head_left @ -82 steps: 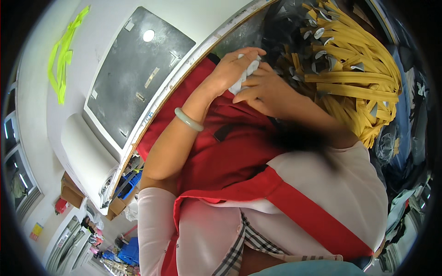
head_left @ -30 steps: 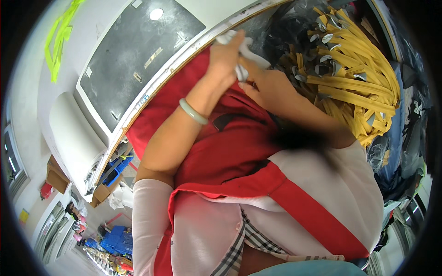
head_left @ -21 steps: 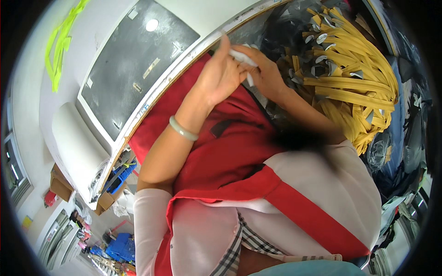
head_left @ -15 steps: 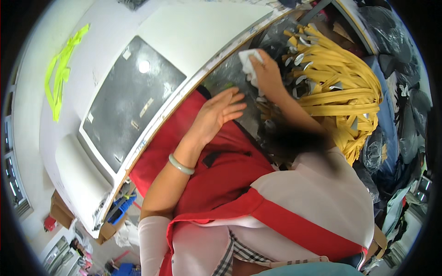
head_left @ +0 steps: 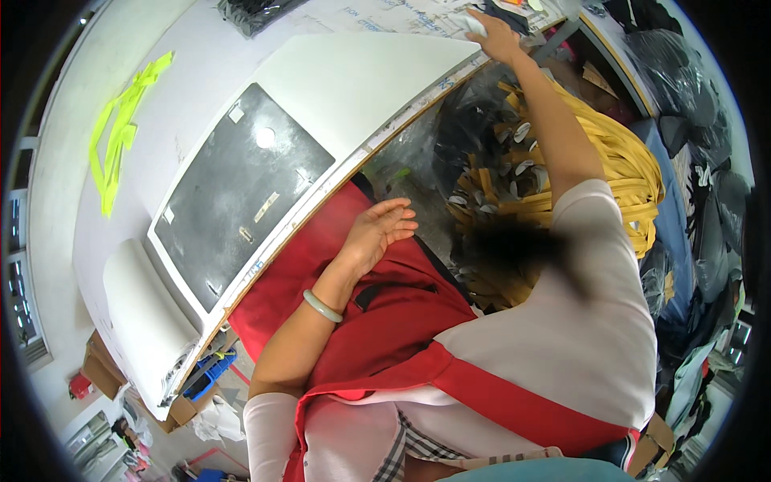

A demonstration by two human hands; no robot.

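Observation:
My right hand (head_left: 503,40) is stretched out to the far right corner of the table, its fingers around a white wad (head_left: 476,26). The wad is mostly covered by the hand, and whether it is cloth or paper I cannot make out. In front of my red apron (head_left: 401,281) hovers my left hand (head_left: 376,234), empty, with loosely bent fingers apart and a pale bangle on the wrist. Nearest to that hand on the table (head_left: 281,263) lies a dark grey rectangular plate (head_left: 233,193) with small taped patches, on a white sheet (head_left: 361,76).
Yellow strips (head_left: 634,193) hang in a thick bundle below my right arm. A neon yellow-green band (head_left: 120,132) and a white roll (head_left: 144,305) lie on the table's left side. Plastic-wrapped dark bundles (head_left: 675,72) are stacked at the right.
My right hand has moved away from me, up and to the right, from over the yellow strips to the table's far corner with the white wad. My left hand has dropped slightly nearer to me.

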